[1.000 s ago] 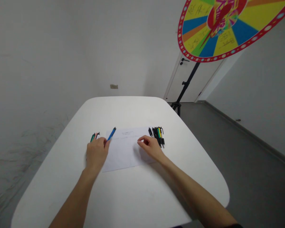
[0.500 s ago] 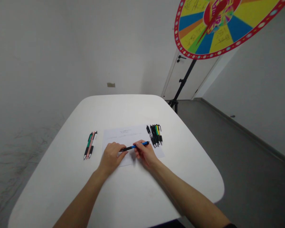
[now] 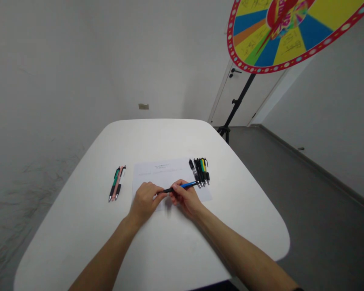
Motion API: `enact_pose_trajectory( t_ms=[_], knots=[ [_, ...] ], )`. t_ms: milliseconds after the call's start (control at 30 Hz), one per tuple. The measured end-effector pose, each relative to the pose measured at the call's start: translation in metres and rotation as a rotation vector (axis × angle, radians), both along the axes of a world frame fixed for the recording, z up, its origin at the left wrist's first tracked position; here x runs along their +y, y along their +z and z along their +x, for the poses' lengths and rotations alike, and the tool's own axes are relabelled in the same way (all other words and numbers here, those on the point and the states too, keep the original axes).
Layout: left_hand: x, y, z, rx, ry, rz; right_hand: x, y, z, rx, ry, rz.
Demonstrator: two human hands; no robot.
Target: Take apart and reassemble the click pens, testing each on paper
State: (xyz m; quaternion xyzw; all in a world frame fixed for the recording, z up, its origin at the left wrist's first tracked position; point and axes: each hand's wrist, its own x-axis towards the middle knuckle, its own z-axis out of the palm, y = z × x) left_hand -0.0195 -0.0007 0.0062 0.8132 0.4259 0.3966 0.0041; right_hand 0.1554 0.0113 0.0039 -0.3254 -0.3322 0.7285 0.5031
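Note:
A blue pen with a black grip (image 3: 188, 185) is held nearly level above the paper, between my two hands. My left hand (image 3: 146, 199) pinches its tip end, which the fingers hide. Thumb and fingers of my right hand (image 3: 185, 197) close around the middle of the barrel, and the blue end points to the right. Beneath them lies a white sheet of paper (image 3: 145, 171) with a few printed lines too small to read. The pen's right end overlaps a row of several pens (image 3: 200, 169) at the sheet's right edge, black ones mostly, with green and yellow among them.
Three pens (image 3: 117, 184), green, pink and white, lie left of the paper on the white table (image 3: 157, 139). A colourful prize wheel (image 3: 279, 36) on a black stand (image 3: 239, 99) is beyond the table's right side, before a door (image 3: 230, 93).
The blue pen has shifted slightly to the right, and my left fingers now cover its tip. My right grip sits nearer the black part. The whole view has moved a little.

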Motion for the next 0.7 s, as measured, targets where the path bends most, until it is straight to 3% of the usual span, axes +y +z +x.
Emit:
enact_pose_trajectory(
  t_ms=[267, 533, 700],
  knots=[
    [-0.0021, 0.0031, 0.0045, 0.09, -0.019, 0.079, -0.0015, 0.0011, 0.0021, 0.028, 0.043, -0.02],
    [-0.0054, 0.0006, 0.0084, -0.071, 0.01, -0.241, -0.0034, 0.0026, -0.0006, 0.031, 0.025, -0.006],
    [-0.0055, -0.0006, 0.0099, -0.221, 0.085, -0.275, 0.0001, -0.0014, 0.0001, 0.045, -0.024, -0.022]
  ],
)
